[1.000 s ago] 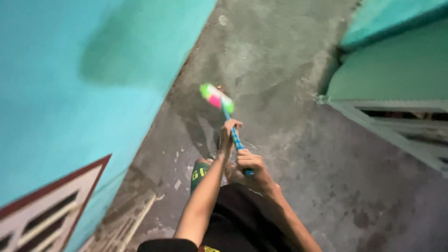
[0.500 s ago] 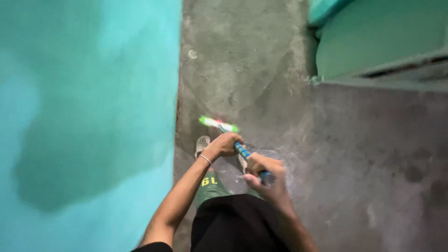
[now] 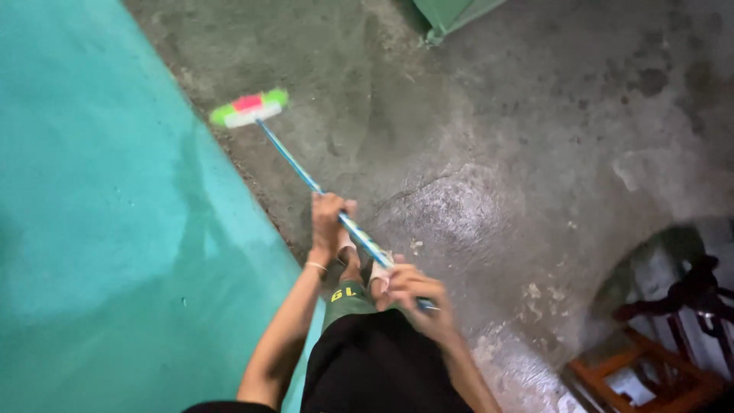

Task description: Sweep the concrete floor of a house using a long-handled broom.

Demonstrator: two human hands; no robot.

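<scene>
Both hands (image 3: 329, 222) apparently around broom handle (image 3: 294, 163)

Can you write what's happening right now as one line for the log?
left hand: grips broom handle | right hand: grips handle end | broom head: on concrete floor, beside teal wall

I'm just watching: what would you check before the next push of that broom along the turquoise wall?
1. Left hand gripping the blue handle: ok.
2. Right hand gripping near the handle's end: ok.
3. Broom head down on the concrete floor: ok.
4. Head apart from the turquoise wall: cannot tell, very close.
5. Floor ahead of the head free of objects: ok.
6. Orange wooden frame away from the sweep: ok.
</scene>
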